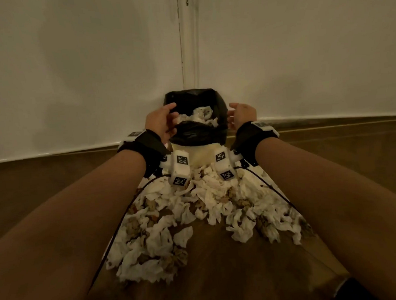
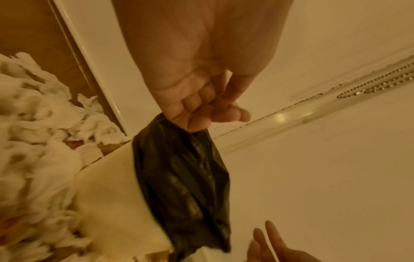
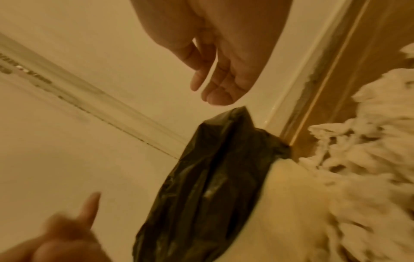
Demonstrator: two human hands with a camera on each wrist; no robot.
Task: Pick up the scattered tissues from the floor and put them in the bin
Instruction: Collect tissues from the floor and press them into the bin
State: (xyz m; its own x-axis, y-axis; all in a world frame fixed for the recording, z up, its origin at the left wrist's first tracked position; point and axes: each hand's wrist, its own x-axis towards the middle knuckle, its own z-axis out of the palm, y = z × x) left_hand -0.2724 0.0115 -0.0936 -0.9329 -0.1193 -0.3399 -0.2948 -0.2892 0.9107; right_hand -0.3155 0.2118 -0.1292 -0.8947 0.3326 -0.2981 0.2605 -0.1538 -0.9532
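Pinching the near left corner of the black bin liner (image 2: 181, 170), left hand (image 2: 197, 99), fingers curled round the plastic at the rim. Hovering just beside the right edge of the bin (image 1: 198, 147), right hand (image 3: 221, 78), fingers loosely spread, nothing in it, apart from the liner.

Inside the bin: a few crumpled tissues in the bin (image 1: 199, 115), already dropped, resting low against the liner. In front of the bin, spread across the wooden floor (image 1: 56, 180): scattered tissues (image 1: 184, 210) in a wide heap, some touching the bin's pale base, most of the job apparently left to do. Behind the bin: white wall (image 1: 73, 64) and a corner with a bead chain (image 2: 376, 85) hanging well above.

Judged by look: very light, soft, crushable paper, some pieces stained brownish, clumping loosely and likely to shed strays. Best gathered by the handful from the heap's near edge, scooped from below and squeezed gently into a wad. Thin, slippery liner probably prone to slumping inward, so holding the rim open with one hand seems wise.
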